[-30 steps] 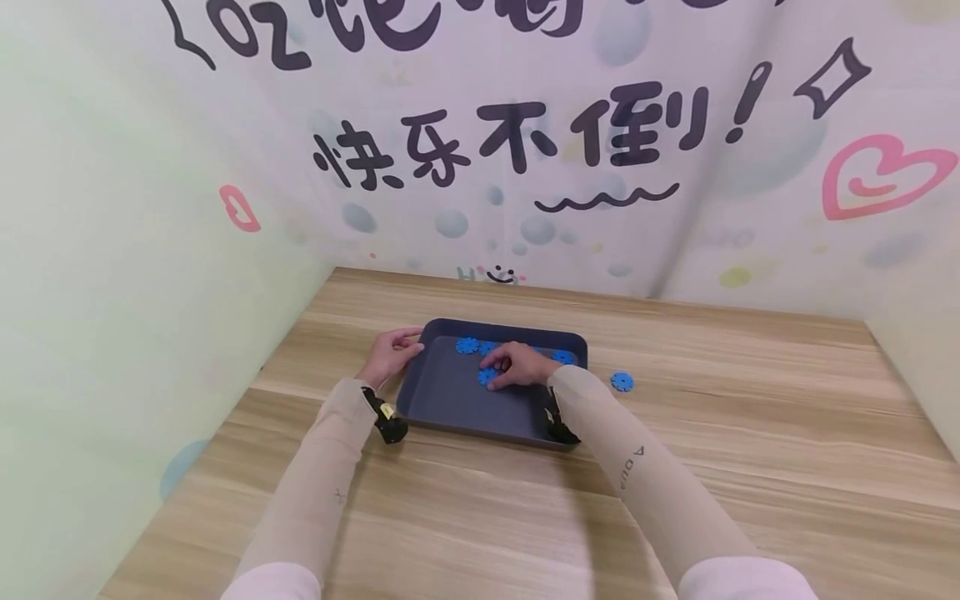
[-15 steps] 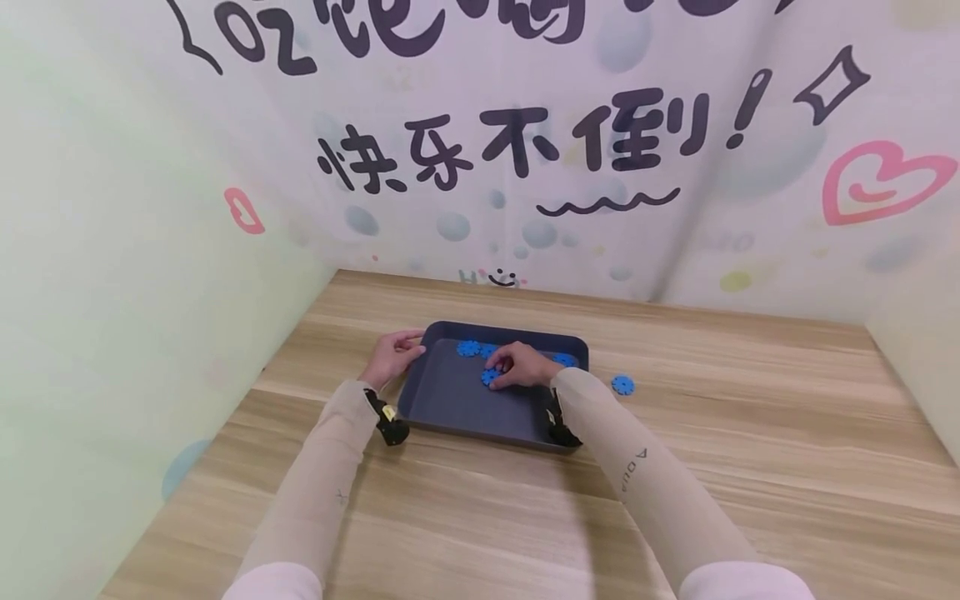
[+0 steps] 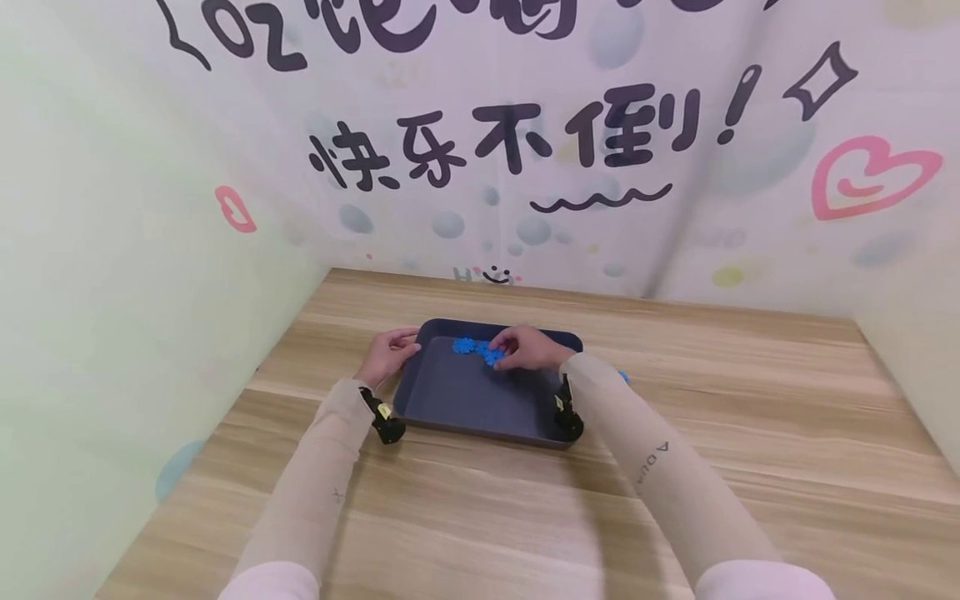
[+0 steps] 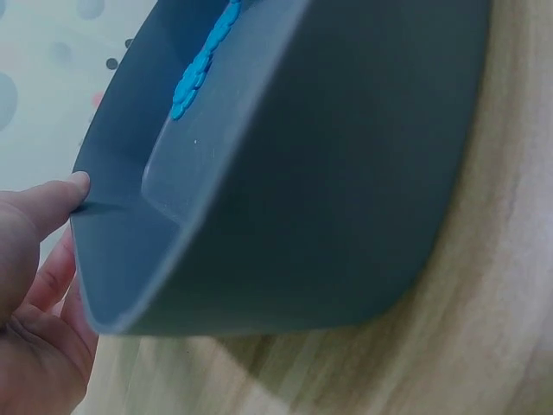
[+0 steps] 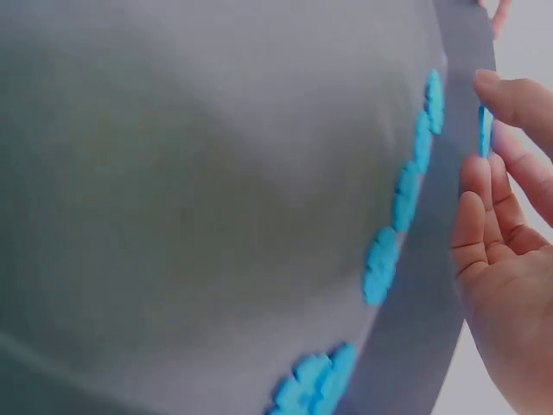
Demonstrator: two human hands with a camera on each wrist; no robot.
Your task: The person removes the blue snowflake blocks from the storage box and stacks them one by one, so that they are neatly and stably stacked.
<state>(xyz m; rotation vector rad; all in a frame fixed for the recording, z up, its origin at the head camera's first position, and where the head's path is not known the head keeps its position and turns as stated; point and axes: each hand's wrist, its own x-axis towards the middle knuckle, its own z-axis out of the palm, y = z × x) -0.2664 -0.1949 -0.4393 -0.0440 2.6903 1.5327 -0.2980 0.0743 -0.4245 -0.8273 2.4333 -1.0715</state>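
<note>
A dark blue-grey tray (image 3: 465,396) rests on the table with several blue notched plastic discs (image 3: 463,346) along its far side. My left hand (image 3: 387,357) grips the tray's left rim; in the left wrist view the thumb (image 4: 65,194) lies over the edge and the fingers sit outside. Over the far part of the tray, my right hand (image 3: 528,348) pinches one blue notched disc (image 5: 485,130) between thumb and fingertips. The right wrist view shows this disc edge-on, raised beside a row of discs (image 5: 380,265). My hand hides the discs farther right in the head view.
Another blue disc (image 3: 623,377) lies on the wooden table (image 3: 735,417) right of the tray, mostly covered by the right sleeve (image 3: 630,417). A printed cloth (image 3: 480,242) hangs behind the table, and a pale wall (image 3: 112,292) stands at the left.
My right hand has moved from mid-tray toward the far side with the pinched disc. The right sleeve now covers most of the disc on the table. My left hand keeps its hold.
</note>
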